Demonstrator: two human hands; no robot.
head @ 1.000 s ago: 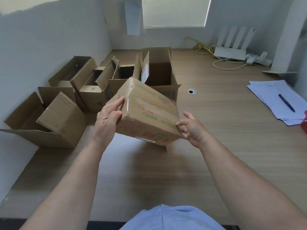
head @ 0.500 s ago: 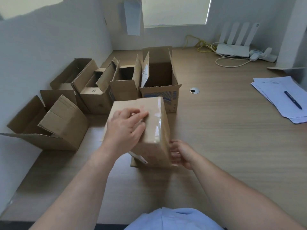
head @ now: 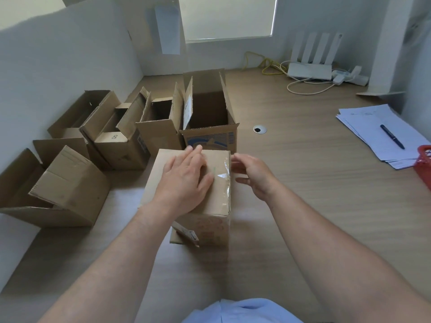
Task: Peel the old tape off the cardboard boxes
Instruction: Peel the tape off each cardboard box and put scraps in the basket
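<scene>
Wood-grain counter [head: 314, 194] fills pretty much the whole shot. I'm placing everything off the closed cardboard box [head: 218, 201], which stands upright on the counter right in front of the person, dead centre.

Biggest things first. Behind that box and trailing off to its left is a bunch of open boxes [head: 116, 141] with their flaps up. The tallest one [head: 210, 136] has blue print on its front and sits directly behind the closed box. Further left of the box, another open one [head: 65, 194] lies tipped on its side. Way off to the right is a stack of papers [head: 366, 127], and far behind to the right a white router [head: 310, 69] sits by the wall.

Left hand [head: 184, 180] lies flat on top of the closed box, fingers straight and close together, palm down. Right hand [head: 254, 176] is just beside the box's right side, fingers loosely bent and a bit spread, tips pointing at the top right edge. Can't tell if they actually touch it.

Smaller stuff: a red basket [head: 424, 166] is cut off by the frame, far right of the box. Clear tape [head: 225, 173] runs shiny and crinkled along the box's top right edge and is stuck down there. A dark pen [head: 392, 136] lies on the papers.
</scene>
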